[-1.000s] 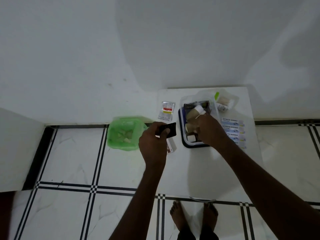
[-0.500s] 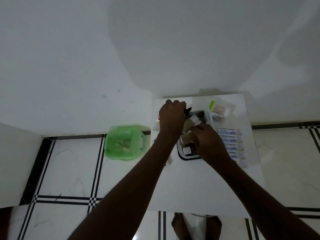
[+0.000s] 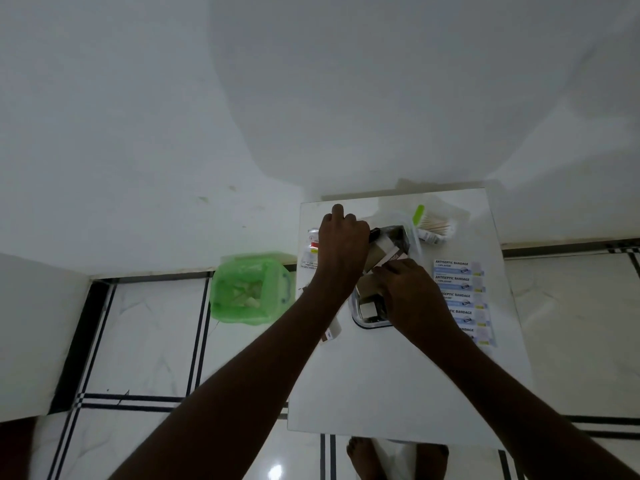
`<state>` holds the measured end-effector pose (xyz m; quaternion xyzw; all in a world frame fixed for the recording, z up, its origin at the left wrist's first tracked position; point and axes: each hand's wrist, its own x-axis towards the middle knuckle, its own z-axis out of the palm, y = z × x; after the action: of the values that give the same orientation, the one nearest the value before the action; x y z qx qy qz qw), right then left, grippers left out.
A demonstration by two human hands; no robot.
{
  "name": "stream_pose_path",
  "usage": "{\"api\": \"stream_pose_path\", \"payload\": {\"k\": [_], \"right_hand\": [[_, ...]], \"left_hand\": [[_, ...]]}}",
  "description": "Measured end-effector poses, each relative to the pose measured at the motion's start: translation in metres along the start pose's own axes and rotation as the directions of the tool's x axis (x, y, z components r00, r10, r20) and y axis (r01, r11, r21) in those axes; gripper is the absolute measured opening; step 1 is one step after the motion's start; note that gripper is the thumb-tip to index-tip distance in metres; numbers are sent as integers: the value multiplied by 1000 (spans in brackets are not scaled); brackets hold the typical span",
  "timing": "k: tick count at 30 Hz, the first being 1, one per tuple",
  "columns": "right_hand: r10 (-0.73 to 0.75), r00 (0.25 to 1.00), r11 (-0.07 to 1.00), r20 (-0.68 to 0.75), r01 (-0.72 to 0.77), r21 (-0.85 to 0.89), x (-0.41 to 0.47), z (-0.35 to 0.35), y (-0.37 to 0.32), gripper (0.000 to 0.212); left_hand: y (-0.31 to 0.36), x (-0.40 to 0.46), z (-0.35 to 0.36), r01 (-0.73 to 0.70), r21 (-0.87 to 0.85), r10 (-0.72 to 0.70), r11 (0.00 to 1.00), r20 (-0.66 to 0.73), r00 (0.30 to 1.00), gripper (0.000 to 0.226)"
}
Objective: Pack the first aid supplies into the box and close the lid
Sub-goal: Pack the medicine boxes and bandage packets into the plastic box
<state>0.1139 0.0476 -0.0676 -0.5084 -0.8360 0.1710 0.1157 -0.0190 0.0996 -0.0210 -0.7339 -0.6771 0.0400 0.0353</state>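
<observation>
A clear plastic box [image 3: 367, 323] with a dark rim stands on the small white table [image 3: 391, 382], partly filled with small cartons. My left hand [image 3: 341, 249] is over the box's far left corner, closed on a small black packet [image 3: 374, 233] whose tip pokes out. My right hand [image 3: 410, 296] presses on a tan carton [image 3: 379, 254] inside the box. Antiseptic bandage strips [image 3: 457, 282] lie in a row to the right. A pack of cotton swabs [image 3: 434, 228] rests behind the box. A sachet [image 3: 311, 251] and a small carton [image 3: 330, 332] lie to the left.
A green-lined waste bin [image 3: 247, 289] stands on the tiled floor left of the table. A white wall rises just behind the table. My bare feet [image 3: 363, 459] show below the table's near edge.
My left hand carried the black packet from the table's left side up over the box's far corner. My right hand stayed on the cartons in the box.
</observation>
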Motion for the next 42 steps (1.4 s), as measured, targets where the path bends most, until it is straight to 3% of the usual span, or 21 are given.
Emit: {"api": "stream_pose_path", "payload": {"k": [3, 6, 10, 14, 21, 23, 26, 28, 30, 33, 37, 42], "right_hand": [[-4, 1000, 1000, 17, 4, -1, 0, 1, 2, 48], [-10, 1000, 1000, 25, 11, -13, 0, 3, 4, 49], [-20, 999, 1000, -29, 20, 1, -1, 2, 4, 44], [-23, 996, 1000, -85, 25, 19, -3, -1, 1, 41], [-13, 998, 999, -61, 16, 43, -5, 1, 2, 40], [-44, 995, 997, -94, 50, 57, -6, -1, 2, 38], [-53, 964, 995, -260, 73, 69, -8, -19, -1, 32], [62, 927, 996, -370, -31, 88, -1, -36, 0, 25], [193, 886, 981, -421, -162, 109, 12, -50, 7, 25], [338, 901, 941, -273, -321, 106, 40, -54, 51, 47], [329, 941, 944, 78, -330, -6, 65, -37, 94, 60], [329, 944, 944, -29, -327, 48, 71, -27, 102, 56]], "left_hand": [[5, 1, 1, -23, -14, 24, 1000, 74, 997, 15], [9, 4, -8, -5, 82, -1, 997, 69, 998, 10], [6, -1, -3, -98, 39, 93, 994, 123, 988, 12], [1, -2, 2, -78, 71, 79, 994, -1, 997, 11], [6, 3, 8, -142, 15, 142, 990, 32, 989, 20], [-2, 2, 2, -87, -21, 86, 996, -46, 995, 20], [-13, -16, -5, 7, -265, -48, 964, -149, 988, 7], [-20, -41, -5, 97, -468, -197, 878, -169, 966, 18], [-26, -64, 3, 141, -566, -296, 812, -191, 936, 22], [-23, -76, 22, 171, -638, -382, 751, -208, 900, 24], [-11, -76, 31, 211, -737, -459, 642, -150, 876, 24], [-6, -81, 35, 205, -802, -519, 562, -148, 842, 27]]}}
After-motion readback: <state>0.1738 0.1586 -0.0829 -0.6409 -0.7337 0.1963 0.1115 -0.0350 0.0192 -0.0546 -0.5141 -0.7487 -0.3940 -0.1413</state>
